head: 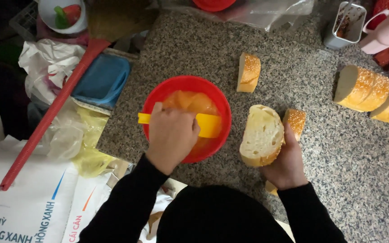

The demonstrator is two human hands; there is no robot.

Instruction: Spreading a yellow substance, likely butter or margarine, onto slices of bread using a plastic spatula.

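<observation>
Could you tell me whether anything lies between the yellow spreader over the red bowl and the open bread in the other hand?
Nothing visible does. The yellow spreader in the left hand and the open bread in the right hand are separated only by the red bowl rim and bare granite counter.

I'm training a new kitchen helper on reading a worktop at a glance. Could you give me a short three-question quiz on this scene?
1. True or false: the left hand holds a yellow spatula over the red bowl.
2. What does the right hand hold?
3. Where is the small bread piece: A) in the bowl, B) on the granite counter?

Key: 1 true; 2 a split bread roll, cut side up; 3 B.
</observation>
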